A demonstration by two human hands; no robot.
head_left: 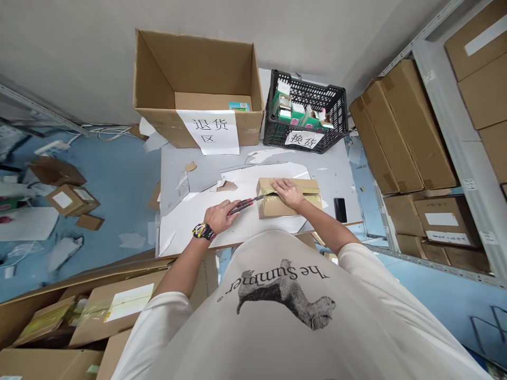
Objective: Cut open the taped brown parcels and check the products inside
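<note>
A closed-up brown cardboard box (291, 208) with yellowish tape lies on the white table (237, 221); a dark gap runs along its top seam. My left hand (222, 216), with a watch on the wrist, is wrapped round a red and black cutter (241, 205), whose tip reaches the left end of the box at the seam. On top of the box rests my right hand (288, 193), fingers laid flat across the flaps near the left end. Its fingertips are beside the gap.
Behind stand a large open carton (158, 126) and a black crate (340, 116) with small green-white boxes. A phone (340, 210) lies right of the box. Shelves of cartons (420, 126) rise at right; more cartons (114, 306) sit at lower left.
</note>
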